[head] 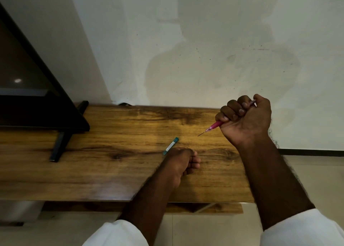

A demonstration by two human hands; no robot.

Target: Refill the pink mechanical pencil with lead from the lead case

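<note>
Lead showing at the tip, case lying on the bench

Our right hand (pixel 245 117) is fisted tight round the pink mechanical pencil (pixel 214 126), raised above the wooden bench (pixel 104 167) with its tip slanting down to the left and a thin length of lead (pixel 202 133) poking out, thumb up by the hidden push end. Our left hand (pixel 183 162) rests loosely curled on the bench, gripping nothing we can see, just beside the teal lead case (pixel 170 146), which lies flat. We judge the refill largely done, with perhaps only testing and putting things down left; whether the case is capped we cannot tell
</note>
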